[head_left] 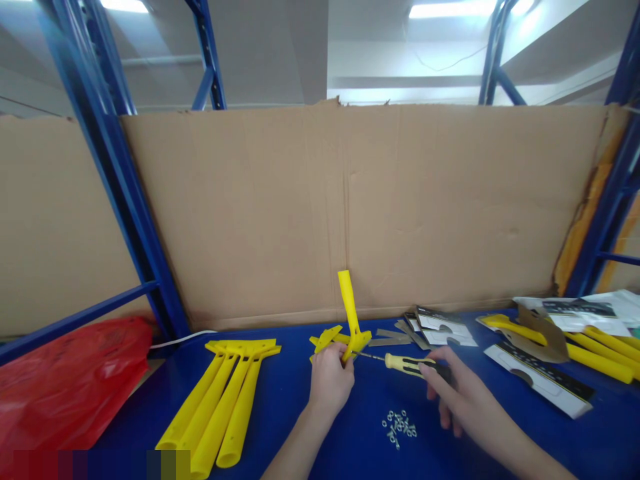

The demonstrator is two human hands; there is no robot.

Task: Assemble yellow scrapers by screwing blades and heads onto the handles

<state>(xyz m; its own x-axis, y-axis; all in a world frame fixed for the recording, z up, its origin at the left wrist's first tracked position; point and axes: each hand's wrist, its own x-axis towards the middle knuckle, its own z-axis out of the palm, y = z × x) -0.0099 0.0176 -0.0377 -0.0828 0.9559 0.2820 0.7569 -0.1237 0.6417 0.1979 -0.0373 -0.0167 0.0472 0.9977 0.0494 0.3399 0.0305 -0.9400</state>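
Head camera: our left grip (333, 379) clasps the yellow tool (349, 303), lower centre, our right grip (457, 388) holds the screwdriver (403, 364), and pushing off-axis could make its tip slip.

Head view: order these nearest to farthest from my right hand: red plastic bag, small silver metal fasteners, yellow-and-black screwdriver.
1. Yellow-and-black screwdriver: held in the right hand.
2. Small silver metal fasteners: loose pile to its left.
3. Red plastic bag: far left.
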